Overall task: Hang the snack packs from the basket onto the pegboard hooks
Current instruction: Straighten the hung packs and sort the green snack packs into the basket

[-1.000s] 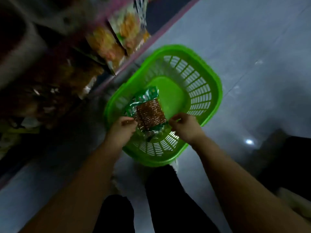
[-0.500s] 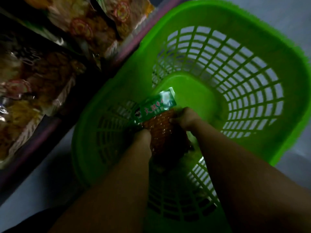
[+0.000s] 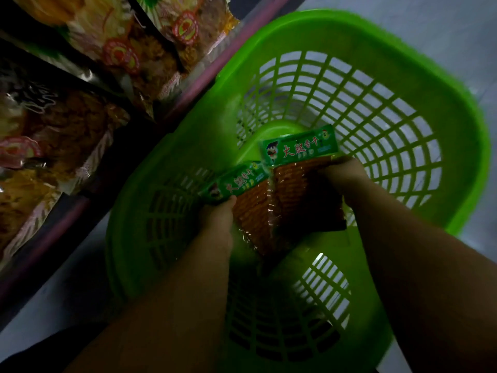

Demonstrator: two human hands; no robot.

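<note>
A bright green slatted basket stands on the floor below me. Inside it I hold two snack packs with green headers and orange-brown contents. My left hand grips the left pack just under its header. My right hand grips the right pack at its right edge. Both packs are raised above the basket's bottom, side by side and touching along their inner edges. No other pack shows in the basket.
At the upper left, several snack bags hang in rows on a dark display with a pink-edged frame. Grey floor surrounds the basket. My dark trouser leg shows at the bottom left.
My head has come much closer to the basket. The single bundle I held with both hands has split into two packs, one in each hand, lifted off the basket bottom.
</note>
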